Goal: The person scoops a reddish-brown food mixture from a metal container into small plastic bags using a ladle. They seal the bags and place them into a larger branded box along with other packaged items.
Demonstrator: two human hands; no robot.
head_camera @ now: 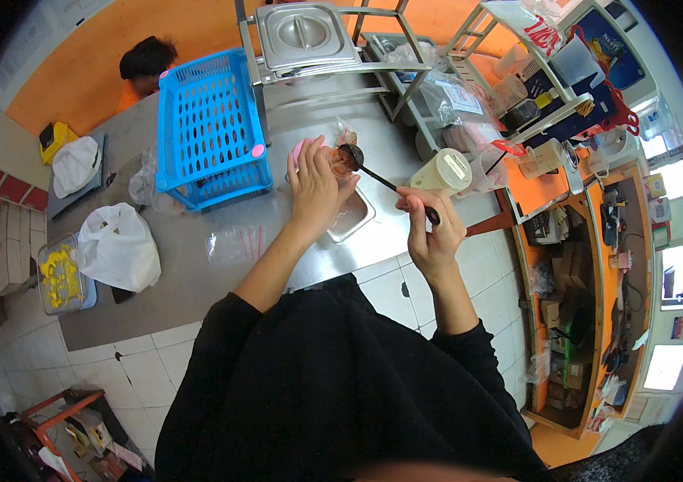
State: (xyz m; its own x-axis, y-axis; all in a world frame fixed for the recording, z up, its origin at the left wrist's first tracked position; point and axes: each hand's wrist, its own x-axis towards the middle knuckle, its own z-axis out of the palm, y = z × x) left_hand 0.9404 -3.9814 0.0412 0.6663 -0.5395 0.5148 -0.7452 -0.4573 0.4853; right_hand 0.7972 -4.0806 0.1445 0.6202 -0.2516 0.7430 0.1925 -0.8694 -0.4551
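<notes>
My right hand (438, 232) grips the handle of a black ladle (385, 179). The ladle's bowl is at the mouth of a small clear bag or container (339, 164) with reddish-brown food in it. Around that container my left hand (317, 184) is wrapped, its fingers hiding much of it. Past the left fingers shows part of a round pink object (299, 152). Beneath, a small rectangular metal pan (353, 218) sits on the steel table and is partly covered by my left hand. A small zip bag with something brown (346, 131) lies just beyond the ladle.
Left of my hands stands a blue plastic basket (212, 126); flat zip bags (236, 244) lie before it. To the right is a lidded tub (444, 172). A metal rack with a lidded steel pan (305, 36) stands behind. White plastic bags (117, 247) rest farther left. Another person (147, 63) is beyond the table.
</notes>
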